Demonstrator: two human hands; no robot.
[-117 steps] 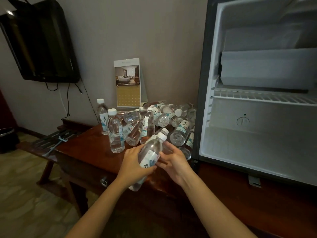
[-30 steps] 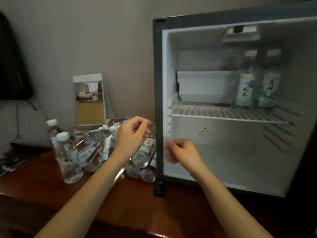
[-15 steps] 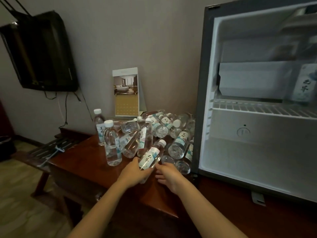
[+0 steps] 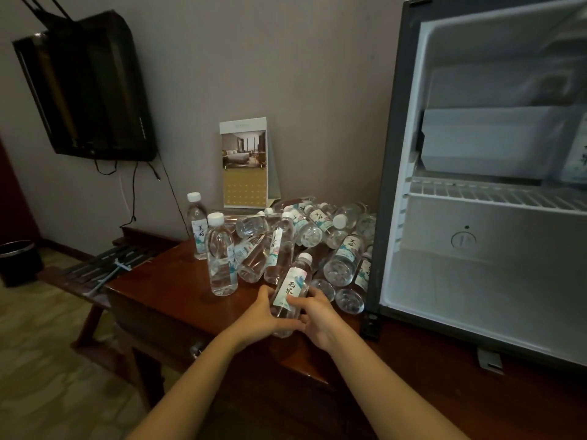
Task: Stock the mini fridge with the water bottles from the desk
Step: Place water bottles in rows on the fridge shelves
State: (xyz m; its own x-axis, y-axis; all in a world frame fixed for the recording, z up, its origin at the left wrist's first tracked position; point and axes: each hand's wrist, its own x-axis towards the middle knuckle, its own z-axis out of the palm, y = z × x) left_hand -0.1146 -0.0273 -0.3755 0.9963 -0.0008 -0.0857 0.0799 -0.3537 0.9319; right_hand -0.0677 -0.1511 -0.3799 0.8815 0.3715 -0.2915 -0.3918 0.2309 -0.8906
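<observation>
Left hand [image 4: 263, 315] and right hand [image 4: 319, 317], empty a second ago, are curling round one tilted bottle [image 4: 290, 289] at the desk [image 4: 165, 290] pile. Next fridge [image 4: 476, 281] transfer is likely starting; many bottles are remaining

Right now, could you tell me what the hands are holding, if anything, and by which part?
One water bottle, gripped around its lower body: left hand on its left side, right hand on its right.

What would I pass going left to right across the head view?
Waste bin → wall television → leftmost upright bottle → held bottle → open mini fridge.
</observation>
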